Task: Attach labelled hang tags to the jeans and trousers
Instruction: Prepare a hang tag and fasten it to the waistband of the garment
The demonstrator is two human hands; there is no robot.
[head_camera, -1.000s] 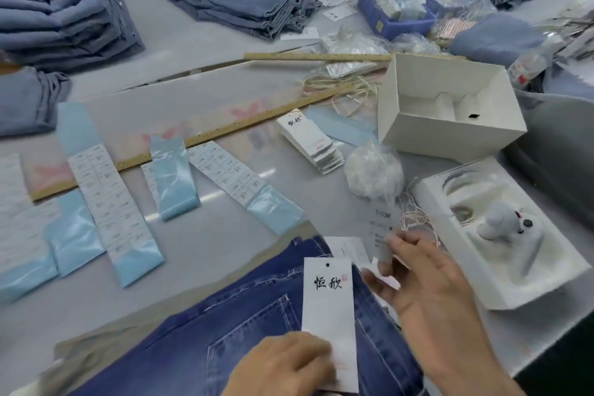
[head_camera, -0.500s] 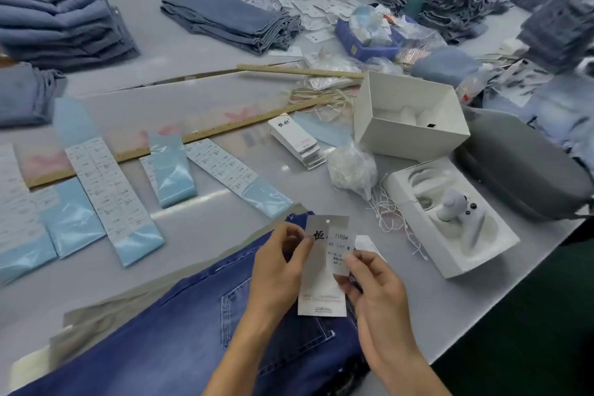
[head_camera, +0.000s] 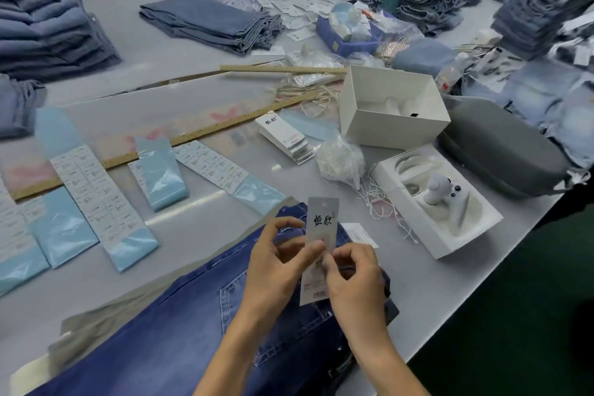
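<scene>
Just below the middle of the frame, a stiff white rectangular hang tag (head_camera: 322, 228) with black brush lettering stands upright over rough dark-blue jeans (head_camera: 180, 325), pinched at its middle between the curled thumb and fingers of the left hand (head_camera: 276, 270) and right hand (head_camera: 353, 276), fingers narrowly closed

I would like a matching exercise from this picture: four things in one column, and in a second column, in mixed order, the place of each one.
Things
1. hang tag
2. stack of tags
3. white device
4. dark jeans

Places
A. inside the open white tray
B. flat on the table, under both hands
C. held upright between the left hand and the right hand
D. on the table, beside the empty white box

Pairs: 1-C, 2-D, 3-A, 4-B
</scene>
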